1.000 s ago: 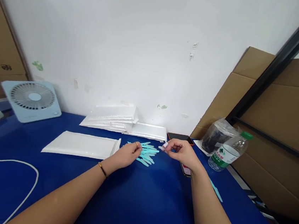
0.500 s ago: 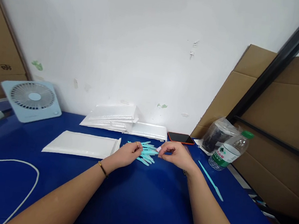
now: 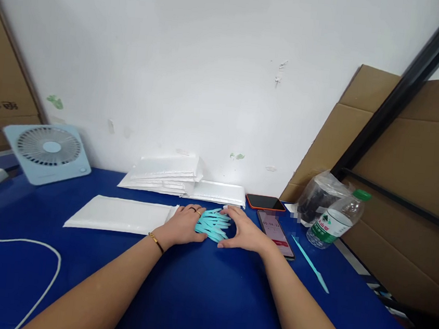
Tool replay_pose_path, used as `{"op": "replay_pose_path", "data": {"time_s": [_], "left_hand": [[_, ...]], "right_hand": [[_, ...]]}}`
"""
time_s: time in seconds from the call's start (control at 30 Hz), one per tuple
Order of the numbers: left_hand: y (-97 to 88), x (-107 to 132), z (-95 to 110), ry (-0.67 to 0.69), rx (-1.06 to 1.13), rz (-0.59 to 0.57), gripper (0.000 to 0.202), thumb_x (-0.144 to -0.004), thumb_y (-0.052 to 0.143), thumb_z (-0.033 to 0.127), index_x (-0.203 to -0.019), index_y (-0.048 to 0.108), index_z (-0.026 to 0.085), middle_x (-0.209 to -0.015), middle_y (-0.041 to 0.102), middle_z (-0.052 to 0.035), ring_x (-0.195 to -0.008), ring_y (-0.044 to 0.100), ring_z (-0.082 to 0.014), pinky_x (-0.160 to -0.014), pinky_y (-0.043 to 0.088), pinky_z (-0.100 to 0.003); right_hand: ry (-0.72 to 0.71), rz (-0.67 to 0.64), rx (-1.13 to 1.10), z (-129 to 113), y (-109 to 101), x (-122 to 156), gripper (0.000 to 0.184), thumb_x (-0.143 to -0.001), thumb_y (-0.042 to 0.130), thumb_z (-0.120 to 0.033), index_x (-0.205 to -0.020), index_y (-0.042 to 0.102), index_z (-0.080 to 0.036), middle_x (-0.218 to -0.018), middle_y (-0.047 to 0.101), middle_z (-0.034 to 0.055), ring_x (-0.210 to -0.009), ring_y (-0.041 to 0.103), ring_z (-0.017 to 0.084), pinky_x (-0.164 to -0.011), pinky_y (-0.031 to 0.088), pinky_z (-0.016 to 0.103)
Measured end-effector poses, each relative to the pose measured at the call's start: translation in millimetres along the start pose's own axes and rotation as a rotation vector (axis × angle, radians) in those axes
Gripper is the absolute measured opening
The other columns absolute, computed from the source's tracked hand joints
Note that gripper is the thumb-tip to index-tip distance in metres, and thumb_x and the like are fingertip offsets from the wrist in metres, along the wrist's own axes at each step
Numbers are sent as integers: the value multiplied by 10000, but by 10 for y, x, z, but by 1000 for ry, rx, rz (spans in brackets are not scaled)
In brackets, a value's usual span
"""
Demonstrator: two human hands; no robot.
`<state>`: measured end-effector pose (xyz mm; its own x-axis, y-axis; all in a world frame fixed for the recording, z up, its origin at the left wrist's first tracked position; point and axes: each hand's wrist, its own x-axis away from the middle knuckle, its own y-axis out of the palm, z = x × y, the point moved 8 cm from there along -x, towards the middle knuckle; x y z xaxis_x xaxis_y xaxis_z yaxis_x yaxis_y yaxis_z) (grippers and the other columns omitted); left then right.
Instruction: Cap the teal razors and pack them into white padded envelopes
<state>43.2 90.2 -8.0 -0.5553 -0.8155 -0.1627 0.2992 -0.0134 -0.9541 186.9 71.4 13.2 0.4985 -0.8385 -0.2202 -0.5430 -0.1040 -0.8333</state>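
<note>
Several slim turquoise plastic sticks lie in a loose pile on the blue table, pointing mostly sideways. My left hand rests at the pile's left end, thumb and fingers apart around it; its palm side and the sticks' left ends are hidden. At the right end, my right hand curves in a C shape, with thumb and fingers spread and the fingertips by the stick ends. Farther right a single turquoise stick, with a wider blade-like end, lies alone.
A white padded mailer lies left of my hands, with a stack of mailers behind. Two phones, one lit and one dark, lie right. A water bottle and bagged cup stand beyond. A fan is far left.
My fingers have gone from pinched to spread, and both hands now cup the pile's ends. The sticks sit closer together. My right hand has moved left and uncovered the lit phone.
</note>
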Motion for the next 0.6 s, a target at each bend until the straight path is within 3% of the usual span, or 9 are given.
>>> {"op": "replay_pose_path", "data": {"time_s": [0.07, 0.1, 0.17, 0.3, 0.47, 0.6], "left_hand": [[-14, -8, 102, 48, -3, 8, 624, -695, 562, 457, -1253, 433, 208, -1241, 481, -106, -1159, 399, -273, -938, 304, -395], [-25, -7, 163, 72, -12, 9, 567, -700, 562, 417, -1221, 462, 217, -1201, 506, -94, -1126, 425, -265, -920, 316, -386], [-39, -2, 277, 111, -39, 3, 448, -710, 552, 356, -1136, 513, 225, -1106, 549, -75, -1056, 466, -251, -884, 334, -372], [-22, 2, 402, 121, -127, -7, 239, -752, 486, 259, -969, 542, 175, -948, 579, -96, -923, 509, -240, -808, 376, -351], [58, -9, 421, 99, -184, -18, 175, -715, 501, 223, -874, 533, 155, -889, 594, -106, -825, 551, -242, -716, 429, -338], [37, -10, 386, 15, -191, 5, 176, -709, 519, 245, -866, 541, 169, -858, 617, -92, -813, 587, -249, -692, 442, -338]], "right_hand": [[43, -34, 50, 60, 76, -24, 963, -494, 760, -470, -1330, 349, -227, -1357, 318, 129, -1244, 290, 308, -988, 284, 441], [46, -54, 69, 72, 111, -35, 970, -519, 747, -461, -1352, 313, -219, -1347, 327, 134, -1237, 295, 307, -990, 279, 440], [9, -82, 102, 48, 152, -51, 813, -596, 705, -388, -1313, 371, -200, -1245, 424, 118, -1158, 379, 276, -960, 317, 404], [-46, -117, 194, -34, 187, -53, 403, -646, 613, -190, -1043, 543, -177, -983, 517, 62, -933, 488, 200, -807, 405, 298], [-42, -177, 435, -131, 317, -79, 306, -615, 607, -144, -910, 527, -159, -915, 530, 64, -829, 510, 200, -688, 401, 276], [-48, -109, 623, -326, 261, -88, 284, -660, 576, -122, -937, 530, -162, -974, 540, 90, -832, 533, 212, -675, 393, 285]]}}
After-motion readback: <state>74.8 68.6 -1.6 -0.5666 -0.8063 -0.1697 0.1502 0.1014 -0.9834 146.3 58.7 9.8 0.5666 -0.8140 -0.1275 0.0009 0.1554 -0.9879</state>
